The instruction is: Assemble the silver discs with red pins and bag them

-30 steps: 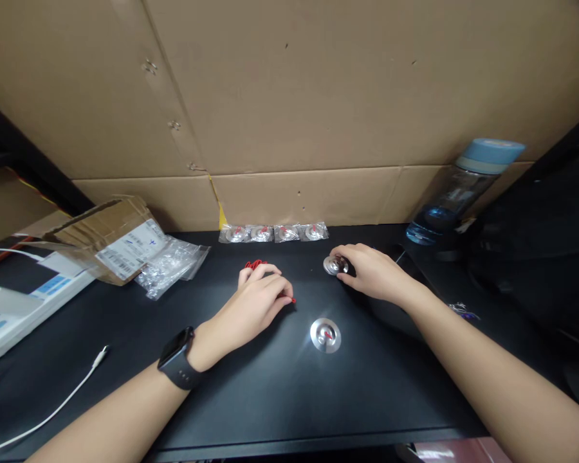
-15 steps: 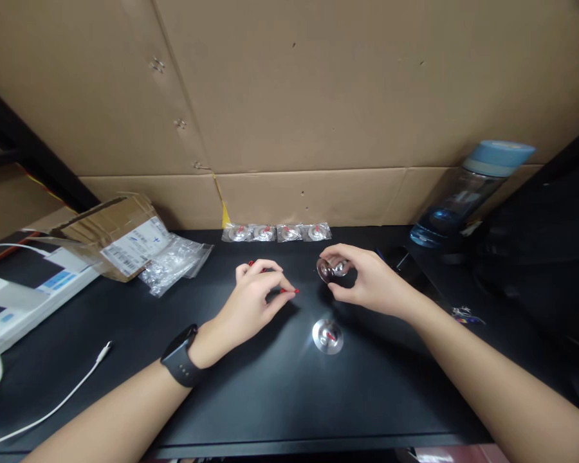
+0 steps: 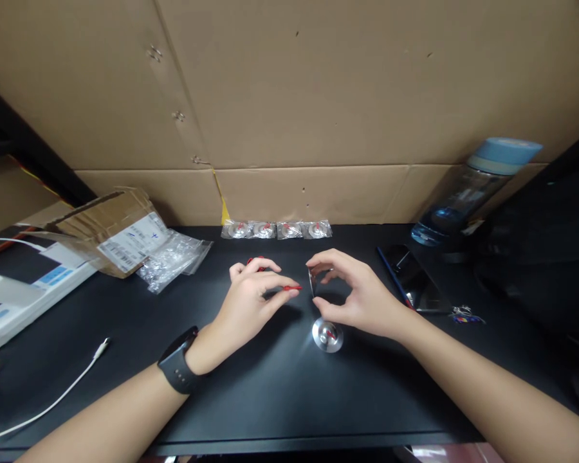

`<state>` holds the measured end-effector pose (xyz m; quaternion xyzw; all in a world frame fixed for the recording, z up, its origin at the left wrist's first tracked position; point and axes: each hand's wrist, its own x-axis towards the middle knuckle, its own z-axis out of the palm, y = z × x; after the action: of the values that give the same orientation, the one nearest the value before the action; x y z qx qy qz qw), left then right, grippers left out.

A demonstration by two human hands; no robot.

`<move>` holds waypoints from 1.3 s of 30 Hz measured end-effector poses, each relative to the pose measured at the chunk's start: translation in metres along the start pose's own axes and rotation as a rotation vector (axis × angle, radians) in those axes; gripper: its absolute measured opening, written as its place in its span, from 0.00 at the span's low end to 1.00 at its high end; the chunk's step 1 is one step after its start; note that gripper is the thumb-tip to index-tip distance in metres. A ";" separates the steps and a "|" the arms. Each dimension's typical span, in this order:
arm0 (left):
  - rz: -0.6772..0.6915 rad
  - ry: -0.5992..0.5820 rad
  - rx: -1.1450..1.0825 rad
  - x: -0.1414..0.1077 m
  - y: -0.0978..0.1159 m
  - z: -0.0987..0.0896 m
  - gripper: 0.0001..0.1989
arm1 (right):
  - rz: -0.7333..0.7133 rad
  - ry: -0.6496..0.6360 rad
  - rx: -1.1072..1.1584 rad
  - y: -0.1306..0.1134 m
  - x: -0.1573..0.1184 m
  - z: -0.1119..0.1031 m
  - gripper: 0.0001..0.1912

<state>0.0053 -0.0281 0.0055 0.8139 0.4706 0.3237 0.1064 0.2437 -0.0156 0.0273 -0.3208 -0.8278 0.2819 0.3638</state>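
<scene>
And here's my left hand (image 3: 246, 302), thumb and index finger pinching a small red piece (image 3: 293, 287), more red pieces (image 3: 255, 261) tucked by my curled fingers! Across from it, my right hand (image 3: 359, 292) grips a thin metal disc (image 3: 312, 281) by its rim, thumb below, fingers above, the disc tipped up nearly edge-on, facing the red tip, a slim gap between them! Just below, a second disc (image 3: 327, 335) lies flat on the tabletop (image 3: 265, 405), red mark at its centre. Along the back, four bagged discs (image 3: 289, 229) line up by the cardboard wall (image 3: 289, 109); a phone (image 3: 419, 283) lies off to my right!
</scene>
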 end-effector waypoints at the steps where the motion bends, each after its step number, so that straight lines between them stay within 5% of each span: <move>1: -0.005 -0.010 -0.002 0.000 -0.001 0.000 0.03 | 0.008 -0.006 0.018 0.000 0.000 0.000 0.28; 15: 0.112 -0.221 0.266 -0.003 -0.016 0.005 0.10 | -0.011 -0.002 -0.050 0.000 0.001 -0.008 0.27; 31: 0.128 -0.194 0.247 -0.002 -0.009 0.011 0.04 | -0.004 -0.038 -0.068 0.002 0.000 -0.007 0.28; 39: 0.117 -0.059 0.065 -0.001 0.000 0.001 0.02 | 0.024 -0.022 0.007 0.000 -0.001 0.000 0.27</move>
<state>0.0052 -0.0288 0.0044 0.8523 0.4289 0.2899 0.0748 0.2441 -0.0162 0.0269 -0.3262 -0.8268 0.2929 0.3524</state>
